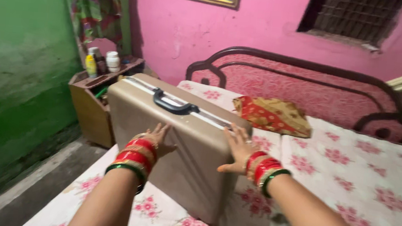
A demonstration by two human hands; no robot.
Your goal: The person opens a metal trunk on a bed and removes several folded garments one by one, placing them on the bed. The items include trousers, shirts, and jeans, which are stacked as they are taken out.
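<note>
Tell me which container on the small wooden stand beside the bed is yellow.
The yellow bottle is at the left front of the wooden stand. The white jar to its right is shorter and wider, and the bottle behind it is pale with a dark lower part.

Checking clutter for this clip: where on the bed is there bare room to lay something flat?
The bedsheet is free right of the suitcase, below the folded cloth and out toward the headboard. Left hand and right hand press the suitcase. The bedside shelf is crowded with bottles.
</note>
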